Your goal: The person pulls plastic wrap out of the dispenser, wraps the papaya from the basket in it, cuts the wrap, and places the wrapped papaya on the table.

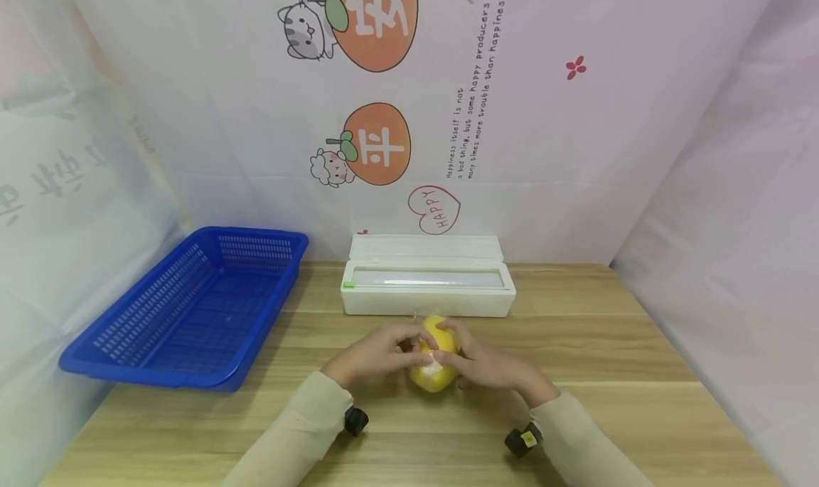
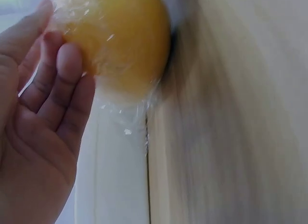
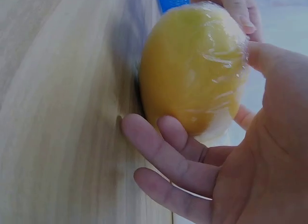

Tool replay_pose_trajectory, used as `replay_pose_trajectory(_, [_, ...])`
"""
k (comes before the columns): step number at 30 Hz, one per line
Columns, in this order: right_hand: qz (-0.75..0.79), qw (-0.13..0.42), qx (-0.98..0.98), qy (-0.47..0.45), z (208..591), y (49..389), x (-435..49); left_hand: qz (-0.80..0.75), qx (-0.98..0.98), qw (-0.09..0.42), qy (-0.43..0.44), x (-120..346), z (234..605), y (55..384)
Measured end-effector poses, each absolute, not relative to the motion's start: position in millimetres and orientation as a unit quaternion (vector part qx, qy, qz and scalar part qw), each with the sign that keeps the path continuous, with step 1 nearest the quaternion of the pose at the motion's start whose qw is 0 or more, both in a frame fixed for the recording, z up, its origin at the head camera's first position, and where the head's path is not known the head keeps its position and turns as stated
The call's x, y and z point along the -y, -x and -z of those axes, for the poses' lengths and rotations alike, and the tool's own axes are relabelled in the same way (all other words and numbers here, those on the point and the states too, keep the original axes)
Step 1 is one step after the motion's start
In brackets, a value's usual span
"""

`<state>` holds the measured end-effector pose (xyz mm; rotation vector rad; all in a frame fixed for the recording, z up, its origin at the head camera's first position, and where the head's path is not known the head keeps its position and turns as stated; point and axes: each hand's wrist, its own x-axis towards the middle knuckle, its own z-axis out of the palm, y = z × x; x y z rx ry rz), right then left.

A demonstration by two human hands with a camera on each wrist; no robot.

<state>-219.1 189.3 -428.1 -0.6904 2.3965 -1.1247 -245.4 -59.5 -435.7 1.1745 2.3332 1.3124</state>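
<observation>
A smooth yellow mango [image 1: 441, 339], with a greenish tinge in the right wrist view, rests on the table wrapped in clear cling film [image 2: 127, 111]. Creases of the film gather on its upper side, and a loose edge sticks out beyond the fruit. My left hand [image 1: 386, 352] pinches the film at the mango's upper left, thumb and forefinger close together. From the right, my right hand [image 1: 489, 362] holds the mango, with its thumb on the gathered film and fingers curved round the side. Two lower fingers [image 3: 168, 161] of that hand stand off the fruit.
Right behind the mango stands a white cling film dispenser [image 1: 425, 303], its lid [image 1: 425, 248] raised and a green slider [image 1: 348, 284] at its left end. A blue plastic basket [image 1: 239, 362] occupies the table's left side. Printed cloth hangs at the back and both sides.
</observation>
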Motion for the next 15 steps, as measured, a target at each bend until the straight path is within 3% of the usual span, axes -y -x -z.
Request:
replay_pose_trajectory(9, [0.41, 0.209, -0.855, 0.239, 430.0, 219.0, -192.1, -0.453, -0.798, 0.129, -0.376, 56.4, 436.9, 246.2])
replay_pose_trajectory(15, [0.415, 0.215, -0.848, 0.251, 430.1, 219.6, -194.5, -0.445, -0.783, 0.148, -0.408, 59.6, 437.6, 251.8])
